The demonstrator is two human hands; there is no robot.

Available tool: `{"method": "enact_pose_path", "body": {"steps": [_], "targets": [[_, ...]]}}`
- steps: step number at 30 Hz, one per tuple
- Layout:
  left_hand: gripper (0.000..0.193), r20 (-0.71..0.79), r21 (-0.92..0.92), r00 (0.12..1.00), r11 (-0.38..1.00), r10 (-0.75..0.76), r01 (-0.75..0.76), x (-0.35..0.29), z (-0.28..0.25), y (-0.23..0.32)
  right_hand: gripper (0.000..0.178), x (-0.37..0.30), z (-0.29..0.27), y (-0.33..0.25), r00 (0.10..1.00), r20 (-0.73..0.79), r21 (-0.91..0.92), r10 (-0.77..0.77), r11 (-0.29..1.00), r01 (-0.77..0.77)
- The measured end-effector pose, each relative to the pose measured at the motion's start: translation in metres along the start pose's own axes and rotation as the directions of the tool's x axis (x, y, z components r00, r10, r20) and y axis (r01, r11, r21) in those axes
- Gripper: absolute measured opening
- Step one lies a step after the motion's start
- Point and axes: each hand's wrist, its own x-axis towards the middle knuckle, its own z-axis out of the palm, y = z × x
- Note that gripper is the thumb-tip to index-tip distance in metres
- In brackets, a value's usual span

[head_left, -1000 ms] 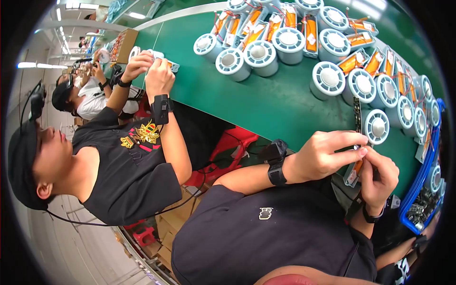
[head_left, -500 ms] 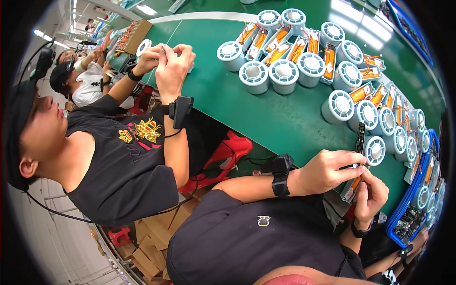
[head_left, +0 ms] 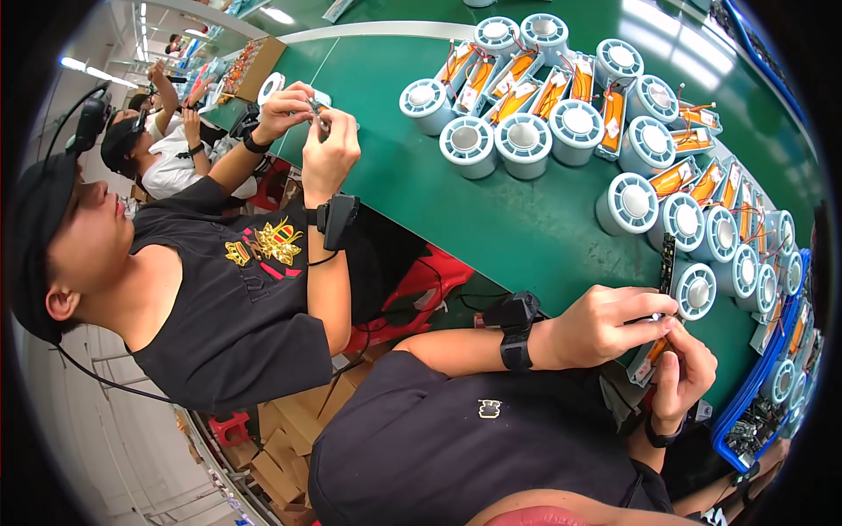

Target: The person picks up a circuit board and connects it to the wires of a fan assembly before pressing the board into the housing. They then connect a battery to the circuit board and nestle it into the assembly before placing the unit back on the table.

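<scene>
My left hand [head_left: 595,326] and my right hand [head_left: 686,373] meet fingertip to fingertip at the table's near edge. A narrow dark circuit board [head_left: 668,263] stands up from between their pinched fingers. Something small and whitish [head_left: 658,316] shows at the left fingertips, too small to name. Just below the fingers, partly covered by them, is a light-blue housing with an orange pack [head_left: 646,361]; whether a hand supports it cannot be seen. Beyond the board stands a light-blue round-headed unit [head_left: 695,291].
Many light-blue units with orange packs and red wires [head_left: 574,131] crowd the green table [head_left: 421,193]. A blue bin [head_left: 732,438] of small dark parts stands at right. On the left, a person [head_left: 254,289] handles a small part. A red stool [head_left: 421,294] stands below.
My hands stay together at the board, almost unmoved. The view has shifted slightly. The person on the left has lowered their hands a little and turned the small part.
</scene>
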Motion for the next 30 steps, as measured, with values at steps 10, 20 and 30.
{"method": "enact_pose_path", "body": {"steps": [10,20,30], "targets": [[0.027,0.037,0.045,0.999,0.999,0.016,-0.018,0.0,-0.002,0.008,0.025,0.002,-0.004,-0.008,0.97,0.063,0.163,0.235,0.956,-0.243],[0.026,0.188,0.199,0.979,0.979,-0.08,0.042,0.008,-0.005,0.028,0.013,0.002,-0.002,-0.023,0.955,-0.173,0.197,0.243,0.958,-0.208],[0.025,0.607,-0.48,0.596,0.356,-0.525,0.802,0.033,-0.008,0.043,0.01,0.002,-0.046,-0.026,0.93,0.323,-0.003,0.174,0.983,-0.183]]}}
